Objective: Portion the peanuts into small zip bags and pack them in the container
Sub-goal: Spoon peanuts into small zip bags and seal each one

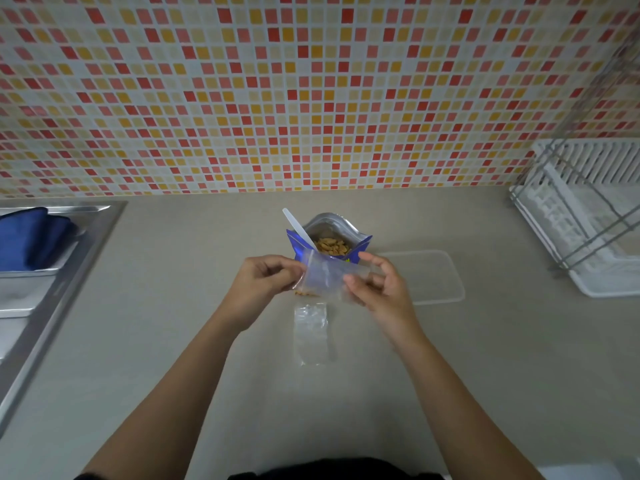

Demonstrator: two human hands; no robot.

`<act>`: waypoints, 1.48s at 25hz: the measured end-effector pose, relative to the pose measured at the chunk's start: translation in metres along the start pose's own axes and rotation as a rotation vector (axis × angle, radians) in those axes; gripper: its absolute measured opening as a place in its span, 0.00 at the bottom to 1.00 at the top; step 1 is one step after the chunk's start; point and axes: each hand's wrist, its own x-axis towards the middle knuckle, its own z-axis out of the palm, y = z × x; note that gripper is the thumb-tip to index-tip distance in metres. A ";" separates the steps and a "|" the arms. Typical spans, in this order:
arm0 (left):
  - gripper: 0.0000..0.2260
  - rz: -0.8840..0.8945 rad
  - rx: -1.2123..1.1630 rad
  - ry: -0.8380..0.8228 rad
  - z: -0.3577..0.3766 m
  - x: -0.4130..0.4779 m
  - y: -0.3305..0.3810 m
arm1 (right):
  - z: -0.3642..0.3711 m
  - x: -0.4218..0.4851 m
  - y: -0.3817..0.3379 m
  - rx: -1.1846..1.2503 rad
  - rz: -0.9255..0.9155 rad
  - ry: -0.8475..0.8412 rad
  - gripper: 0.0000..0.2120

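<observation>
Left hand (266,275) and right hand (375,284) pinch zip bag (329,276) at opposite edges, just before peanut pouch (294,244). Judged sealing: press along full strip, keep bag level; container (434,277) near, right.

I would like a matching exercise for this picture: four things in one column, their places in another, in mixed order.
1 spoon
2 small zip bag
3 clear container
4 blue cloth

a at the steel sink, far left
b held by left hand and right hand
c standing in the peanut bag
d on the counter, right of that bag

Pairs: 1-c, 2-b, 3-d, 4-a
</observation>
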 end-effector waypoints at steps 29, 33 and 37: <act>0.08 0.016 0.309 0.134 0.015 0.012 0.028 | -0.003 0.008 -0.026 -0.575 -0.408 0.137 0.27; 0.06 -0.024 0.260 0.074 0.018 0.015 0.041 | 0.003 0.015 -0.039 -1.082 -0.644 -0.124 0.41; 0.06 -0.075 0.277 0.046 0.025 0.014 0.043 | 0.010 0.021 -0.033 -1.089 -0.617 -0.098 0.38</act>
